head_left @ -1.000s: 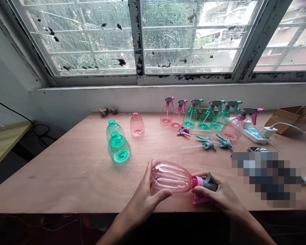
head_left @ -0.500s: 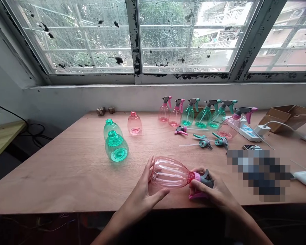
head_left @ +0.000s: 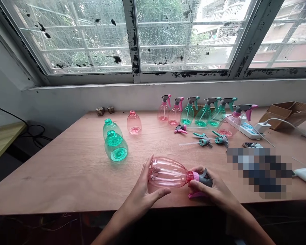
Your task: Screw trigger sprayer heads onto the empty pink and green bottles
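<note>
A clear pink spray bottle (head_left: 168,173) lies on its side just above the table's front edge, base to the left. My left hand (head_left: 148,185) is wrapped round its base end, thumb along the near side. My right hand (head_left: 210,189) grips the grey and pink trigger sprayer (head_left: 202,177) at the bottle's neck; the pink collar meets the neck, and the pink trigger points down toward me. Some right-hand fingers are hidden behind the sprayer head. Beyond lie a loose pink trigger sprayer (head_left: 181,129) and two green ones, one (head_left: 203,140) beside the other (head_left: 221,139).
Two open green bottles (head_left: 116,146) and an open pink bottle (head_left: 134,123) stand left of centre. Several spray bottles with sprayers (head_left: 204,114) line the back. At right are a power strip (head_left: 248,130), a cardboard box (head_left: 288,115), a phone (head_left: 252,145), a blurred patch and a white device (head_left: 305,175).
Both hands and the pink bottle have shifted very slightly left in view; the grip looks the same. The camera view has moved a little. Nothing else has visibly changed.
</note>
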The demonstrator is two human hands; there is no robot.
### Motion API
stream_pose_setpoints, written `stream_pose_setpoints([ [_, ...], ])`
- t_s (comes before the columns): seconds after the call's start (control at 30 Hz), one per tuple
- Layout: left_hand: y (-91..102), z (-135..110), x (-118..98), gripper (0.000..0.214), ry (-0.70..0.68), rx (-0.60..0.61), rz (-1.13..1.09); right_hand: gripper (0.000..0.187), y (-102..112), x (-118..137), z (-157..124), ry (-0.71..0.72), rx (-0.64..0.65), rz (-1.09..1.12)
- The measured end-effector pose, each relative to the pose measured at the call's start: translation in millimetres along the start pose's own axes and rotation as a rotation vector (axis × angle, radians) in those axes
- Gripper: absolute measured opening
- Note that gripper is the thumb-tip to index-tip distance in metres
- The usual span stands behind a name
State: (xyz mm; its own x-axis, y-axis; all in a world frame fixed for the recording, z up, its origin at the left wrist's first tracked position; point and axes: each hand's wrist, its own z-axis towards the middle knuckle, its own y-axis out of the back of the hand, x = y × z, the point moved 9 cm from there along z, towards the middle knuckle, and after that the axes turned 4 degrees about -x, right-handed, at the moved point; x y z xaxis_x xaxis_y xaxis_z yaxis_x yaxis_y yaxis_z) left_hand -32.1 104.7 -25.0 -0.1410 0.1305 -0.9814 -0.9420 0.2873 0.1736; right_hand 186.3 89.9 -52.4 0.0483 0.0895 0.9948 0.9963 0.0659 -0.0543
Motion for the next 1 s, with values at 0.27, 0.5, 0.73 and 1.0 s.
stream_pose_setpoints([
  [0.27,1.4,-1,0,0.101,0.008,-0.017,0.013,0.046,-1,-1,1,0.010,0.024,0.016],
  [0.5,0.1,0,-1,0.104,0.014,0.004,-0.017,0.048,1,-8,2,-0.015,0.027,0.008],
  [0.73,-0.7,0,0,0.103,0.017,0.004,-0.069,0.039,-2,0,1,0.036,0.068,-0.071],
  [1.0,-2.1,0,3,0.103,0.026,0.009,-0.232,0.047,4,-4,3,-0.010,0.027,-0.085],
])
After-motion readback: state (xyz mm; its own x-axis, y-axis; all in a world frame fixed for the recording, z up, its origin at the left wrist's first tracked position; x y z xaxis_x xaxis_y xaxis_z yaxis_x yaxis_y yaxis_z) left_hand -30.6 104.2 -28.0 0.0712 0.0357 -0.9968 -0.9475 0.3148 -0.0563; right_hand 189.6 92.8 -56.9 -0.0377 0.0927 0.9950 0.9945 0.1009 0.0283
